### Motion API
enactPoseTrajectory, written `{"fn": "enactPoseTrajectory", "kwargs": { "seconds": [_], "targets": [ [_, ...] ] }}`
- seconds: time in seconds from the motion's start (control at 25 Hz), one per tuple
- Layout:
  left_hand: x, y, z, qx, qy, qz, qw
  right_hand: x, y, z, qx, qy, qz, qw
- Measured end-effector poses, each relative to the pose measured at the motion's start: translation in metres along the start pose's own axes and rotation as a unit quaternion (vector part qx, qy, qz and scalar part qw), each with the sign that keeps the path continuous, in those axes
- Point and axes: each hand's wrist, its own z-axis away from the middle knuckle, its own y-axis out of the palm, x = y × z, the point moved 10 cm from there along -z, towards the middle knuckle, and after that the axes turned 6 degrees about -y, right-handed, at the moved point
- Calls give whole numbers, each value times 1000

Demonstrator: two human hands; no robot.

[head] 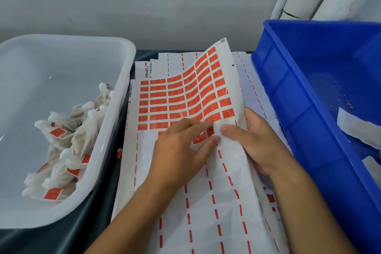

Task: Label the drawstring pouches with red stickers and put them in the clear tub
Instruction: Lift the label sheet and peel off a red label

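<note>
Well to the left of your hands stood the clear tub [115, 109], and inside it, toward its near right side, lay a heap of white drawstring pouches [68, 146], several already wearing red stickers. Between the tub and your left hand, a stray red sticker [119, 153] sat at the edge of the paper stack.

Your left hand [181, 148] came in from below with the forearm angled up and to the right. It lay palm down on the sticker sheet [185, 97], fingers extended toward your right hand, thumb and fingertips closing on a red sticker right at the lifted edge of the sheet; whether the sticker was already free of the backing I cannot tell.

Your right hand [257, 142] was just beside it, nearly touching. Its thumb pressed on top of the sheet's edge and its fingers curled underneath, pinching the sheet and bending its far right corner upward. The peeled part of the sheet ran back beneath both wrists.

To the right of your right hand stood a blue bin [299, 97], holding a few white pouches [358, 128] at its near end.
</note>
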Motion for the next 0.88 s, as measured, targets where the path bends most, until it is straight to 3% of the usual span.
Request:
{"fn": "enactPoseTrajectory", "kwargs": {
  "seconds": [0.36,0.88],
  "targets": [
    [12,5,-1,-2,-67,91,994,6,6,-2,-16,-27,43,999],
    [19,-5,-1,-44,-72,87,993,6,-4,-2,-45,-19,37,998]
  ]
}}
